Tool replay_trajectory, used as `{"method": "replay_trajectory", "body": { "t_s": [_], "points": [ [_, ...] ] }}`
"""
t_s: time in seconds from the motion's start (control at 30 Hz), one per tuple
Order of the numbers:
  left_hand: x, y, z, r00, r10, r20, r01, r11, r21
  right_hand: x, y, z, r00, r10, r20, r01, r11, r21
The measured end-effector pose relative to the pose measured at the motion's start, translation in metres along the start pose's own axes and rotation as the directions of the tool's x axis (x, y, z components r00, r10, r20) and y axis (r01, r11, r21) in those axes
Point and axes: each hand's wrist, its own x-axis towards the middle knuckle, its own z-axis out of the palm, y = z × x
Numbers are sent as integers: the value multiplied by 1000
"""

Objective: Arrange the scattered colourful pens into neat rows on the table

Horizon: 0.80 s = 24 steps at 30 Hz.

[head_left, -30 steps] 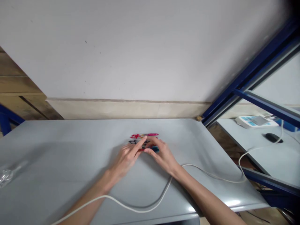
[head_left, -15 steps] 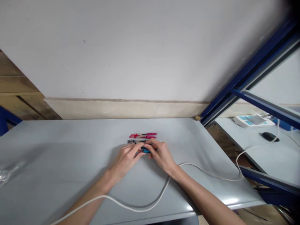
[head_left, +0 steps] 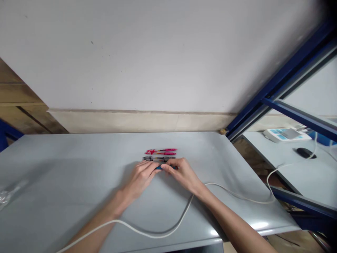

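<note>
Both hands meet over the grey table [head_left: 86, 182], just in front of a row of pens. My left hand [head_left: 144, 174] pinches the left part of a blue pen [head_left: 159, 168]. At its other end, my right hand [head_left: 181, 171] is closed on the same pen with thumb and fingers. Fingers cover most of the blue pen, so I cannot tell whether there is more than one. Beyond the fingertips lie black pens [head_left: 155, 158], partly hidden by the hands. Farther back, red pens [head_left: 163, 153] lie side by side, roughly parallel to the table's back edge.
A white cable [head_left: 147, 234] crosses the table in front and passes by my right forearm. Clear plastic [head_left: 4, 198] lies at the left edge. Past the blue metal frame [head_left: 252, 105], a second table holds a white device [head_left: 286, 134] and a black mouse [head_left: 305, 153].
Less blue shows between the hands now, and the fingers lie closer along the pen. The black pens behind show a bit more. The view has shifted slightly.
</note>
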Motion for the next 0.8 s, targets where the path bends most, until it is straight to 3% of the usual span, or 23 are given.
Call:
{"method": "replay_trajectory", "body": {
  "t_s": [0.17, 0.37, 0.5, 0.67, 0.8],
  "points": [
    [1, -5, -4, 999, -1, -34, 3, 999, 36, 0, -5, -2, 997, -69, -20, 69, 997, 27],
    [-3, -3, -2, 999, 35, 40, -38, 997, 67, -2, -3, 5, 1000, 13, 24, -11, 994, -109],
    [0, 1, -3, 997, 55, 54, -59, 996, 71, -1, -2, 5, 998, 56, 36, -52, 994, -98],
    [0, 0, -6, 1000, -22, 7, 22, 998, 62, -1, -10, -1, 999, -41, 25, 42, 999, -27],
    [1, 4, -8, 998, -1, 63, -2, 999, 45, -1, -13, -1, 996, -38, 76, 41, 998, -43]
  ]
}}
